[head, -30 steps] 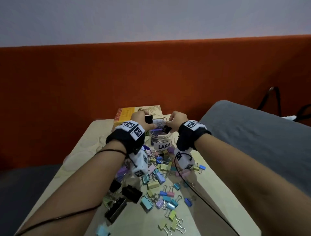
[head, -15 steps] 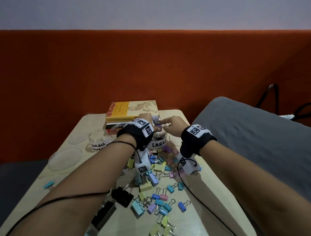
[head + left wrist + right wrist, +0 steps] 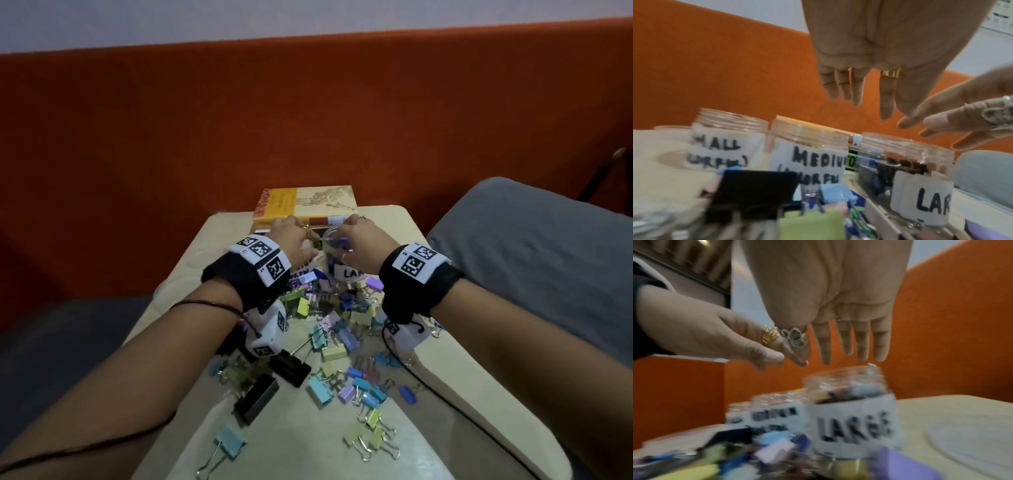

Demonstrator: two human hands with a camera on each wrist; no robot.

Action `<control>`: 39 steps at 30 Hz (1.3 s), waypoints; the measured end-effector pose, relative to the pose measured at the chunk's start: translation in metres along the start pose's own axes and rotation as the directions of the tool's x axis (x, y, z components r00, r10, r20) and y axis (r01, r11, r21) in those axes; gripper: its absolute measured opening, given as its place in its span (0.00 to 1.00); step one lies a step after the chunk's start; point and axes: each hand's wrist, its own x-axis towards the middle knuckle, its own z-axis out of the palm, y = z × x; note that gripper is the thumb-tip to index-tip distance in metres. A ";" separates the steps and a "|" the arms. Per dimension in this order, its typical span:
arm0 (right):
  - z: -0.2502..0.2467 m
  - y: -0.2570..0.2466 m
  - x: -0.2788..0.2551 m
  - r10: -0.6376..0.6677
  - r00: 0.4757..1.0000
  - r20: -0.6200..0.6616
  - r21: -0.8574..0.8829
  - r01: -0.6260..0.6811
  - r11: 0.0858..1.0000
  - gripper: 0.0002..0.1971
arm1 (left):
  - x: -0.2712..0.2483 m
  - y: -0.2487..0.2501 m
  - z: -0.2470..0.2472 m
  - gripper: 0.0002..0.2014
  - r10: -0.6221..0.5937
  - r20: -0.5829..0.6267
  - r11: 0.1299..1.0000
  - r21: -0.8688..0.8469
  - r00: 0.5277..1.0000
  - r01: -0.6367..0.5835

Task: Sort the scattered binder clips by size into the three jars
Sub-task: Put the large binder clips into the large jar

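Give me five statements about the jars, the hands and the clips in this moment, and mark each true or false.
1. Three open jars stand in a row: the SMALL jar, the MEDIUM jar and the LARGE jar. True.
2. The left hand holds a black clip in its grip. False: its fingers hang straight and hold nothing.
3. The LARGE jar has dark clips inside. True.
4. The right hand rests flat on the table. False: it hovers over the LARGE jar, fingers pointing down.
5. The scattered clips have all been sorted. False: many coloured and black ones lie on the table.
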 end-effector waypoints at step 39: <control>0.022 -0.050 -0.057 -0.177 0.970 0.166 0.176 0.147 0.973 0.08 | -0.080 -0.046 -0.004 0.19 -0.013 -0.161 0.961 -0.275 0.987 -0.032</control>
